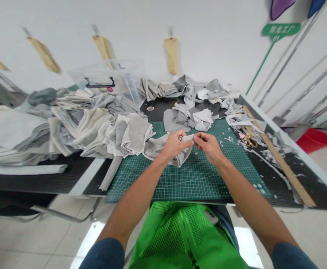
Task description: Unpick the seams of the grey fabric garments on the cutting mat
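My left hand and my right hand meet above a green cutting mat. Both pinch the top edge of a small grey fabric piece, which hangs down between them onto the mat. The fingers of each hand are closed on the cloth's edge. A larger heap of grey and cream fabric pieces lies just left of my left hand.
More grey scraps lie behind the mat. Gold scissors and a long wooden ruler rest at the right among trimmings. A clear plastic box stands at the back. A red tub sits on the floor.
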{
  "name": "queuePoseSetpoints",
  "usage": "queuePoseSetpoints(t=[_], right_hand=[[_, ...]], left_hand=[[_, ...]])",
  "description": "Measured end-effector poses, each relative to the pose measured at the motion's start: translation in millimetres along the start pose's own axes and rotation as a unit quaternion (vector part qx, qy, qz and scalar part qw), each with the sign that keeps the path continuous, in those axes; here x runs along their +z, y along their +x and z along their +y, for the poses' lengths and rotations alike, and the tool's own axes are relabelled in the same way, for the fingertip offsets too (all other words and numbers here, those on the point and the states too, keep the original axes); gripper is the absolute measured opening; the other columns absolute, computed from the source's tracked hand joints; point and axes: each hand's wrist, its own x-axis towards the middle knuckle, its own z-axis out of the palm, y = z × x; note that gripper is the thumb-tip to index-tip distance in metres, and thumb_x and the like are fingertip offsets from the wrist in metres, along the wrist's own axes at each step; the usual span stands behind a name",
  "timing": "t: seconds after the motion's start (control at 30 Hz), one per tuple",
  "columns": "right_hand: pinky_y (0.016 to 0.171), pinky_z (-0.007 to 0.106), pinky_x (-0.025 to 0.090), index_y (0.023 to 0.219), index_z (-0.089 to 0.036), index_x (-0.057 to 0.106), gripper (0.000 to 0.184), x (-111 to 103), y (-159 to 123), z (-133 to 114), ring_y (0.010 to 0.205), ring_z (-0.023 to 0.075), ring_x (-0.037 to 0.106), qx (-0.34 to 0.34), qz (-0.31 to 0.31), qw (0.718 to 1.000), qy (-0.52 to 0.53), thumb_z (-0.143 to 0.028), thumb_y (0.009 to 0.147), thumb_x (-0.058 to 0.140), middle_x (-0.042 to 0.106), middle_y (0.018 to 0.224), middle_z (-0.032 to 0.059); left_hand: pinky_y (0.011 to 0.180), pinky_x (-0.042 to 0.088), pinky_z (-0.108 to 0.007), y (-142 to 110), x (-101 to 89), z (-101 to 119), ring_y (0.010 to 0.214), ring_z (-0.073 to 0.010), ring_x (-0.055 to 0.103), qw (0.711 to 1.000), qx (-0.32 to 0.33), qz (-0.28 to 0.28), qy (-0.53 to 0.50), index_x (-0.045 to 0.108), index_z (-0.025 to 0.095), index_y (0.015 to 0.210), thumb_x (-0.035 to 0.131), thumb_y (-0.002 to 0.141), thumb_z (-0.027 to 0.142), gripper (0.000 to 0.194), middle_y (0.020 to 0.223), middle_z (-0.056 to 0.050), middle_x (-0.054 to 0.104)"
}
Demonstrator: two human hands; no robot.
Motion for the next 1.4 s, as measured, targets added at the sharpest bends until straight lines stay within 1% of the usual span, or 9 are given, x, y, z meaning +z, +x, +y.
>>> queuePoseSetpoints(t=[0.1,0.2,0.4,0.5,0.63,0.8,0.9,1.1,1.4], right_hand=[[0.052,0.029,0.027,0.083,-0.021,0.066,0.045,-1,-1,-2,0.056,0.0128,0.037,0.016,-0.009,1.0,0.021,-0.066,0.08,0.074,0.047,0.061,-0.0028],[0.052,0.029,0.027,0.082,-0.021,0.065,0.044,-1,-2,-3,0.056,0.0128,0.038,0.015,-0.025,0.999,0.03,-0.065,0.081,0.074,0.047,0.061,-0.0028],[0.058,0.029,0.036,0.098,-0.022,0.067,0.041,-2,-1,1,0.064,0.0142,0.046,-0.032,-0.005,0.999,-0.028,-0.059,0.082,0.075,0.057,0.076,-0.0006],[0.064,0.029,0.042,0.103,-0.022,0.063,0.041,-1,1,3,0.071,0.0149,0.051,-0.06,0.011,0.998,-0.03,-0.054,0.082,0.076,0.062,0.087,0.001],[0.079,0.035,0.05,0.109,-0.02,0.066,0.041,0,3,7,0.084,0.0199,0.062,-0.087,0.039,0.993,-0.073,-0.054,0.087,0.071,0.07,0.1,0.0066],[0.097,0.043,0.053,0.123,-0.02,0.07,0.048,-4,6,15,0.106,0.0273,0.067,-0.136,0.067,0.981,-0.124,-0.055,0.091,0.067,0.074,0.121,0.0105],[0.099,0.044,0.053,0.126,-0.022,0.071,0.046,-6,8,18,0.106,0.0267,0.068,-0.177,0.079,0.967,-0.164,-0.054,0.094,0.064,0.075,0.119,0.0089],[0.093,0.041,0.055,0.137,-0.023,0.067,0.046,-8,7,14,0.1,0.0253,0.067,-0.246,0.051,0.941,-0.227,-0.05,0.101,0.057,0.073,0.111,0.0101],[0.089,0.04,0.056,0.136,-0.021,0.069,0.044,-2,1,7,0.095,0.0247,0.069,-0.293,0.051,0.91,-0.29,-0.047,0.102,0.058,0.074,0.107,0.0118]], left_hand=[[0.068,0.044,-0.027,1,-0.8,-3,0.072,-0.0149,0.057,0.999,0.0,-0.009,-0.035,0.073,0.018,0.081,0.084,0.07,0.033,0.022,0.076,0.001,0.068],[0.079,0.049,-0.03,2,0.2,-6,0.081,-0.0186,0.065,0.997,-0.014,-0.015,-0.073,0.081,0.018,0.094,0.082,0.075,0.034,0.026,0.088,-0.003,0.076],[0.078,0.051,-0.032,2,1.2,-7,0.08,-0.0201,0.067,0.995,-0.034,0.043,-0.084,0.082,0.018,0.088,0.084,0.073,0.039,0.025,0.084,-0.004,0.077],[0.079,0.052,-0.033,2,1.0,-4,0.081,-0.0204,0.068,0.994,-0.03,0.05,-0.091,0.082,0.017,0.087,0.084,0.074,0.04,0.026,0.085,-0.004,0.078],[0.081,0.052,-0.033,1,1.0,-3,0.083,-0.0212,0.069,0.994,-0.022,0.047,-0.095,0.082,0.017,0.085,0.081,0.078,0.042,0.026,0.086,-0.006,0.079],[0.084,0.052,-0.032,3,0.1,-4,0.085,-0.0203,0.07,0.997,-0.002,0.081,-0.021,0.08,0.018,0.08,0.077,0.079,0.036,0.018,0.085,-0.004,0.078],[0.084,0.052,-0.03,3,0.0,-3,0.087,-0.0198,0.07,0.996,0.012,0.084,0.005,0.08,0.018,0.083,0.075,0.079,0.034,0.016,0.087,-0.003,0.079],[0.076,0.05,-0.027,0,0.8,0,0.076,-0.0168,0.068,0.997,0.026,0.069,0.023,0.079,0.018,0.08,0.07,0.084,0.031,0.016,0.076,0.0,0.076],[0.078,0.052,-0.027,0,1.6,0,0.081,-0.0177,0.07,0.995,0.023,0.087,0.03,0.082,0.017,0.086,0.068,0.08,0.024,0.017,0.084,-0.001,0.079]])
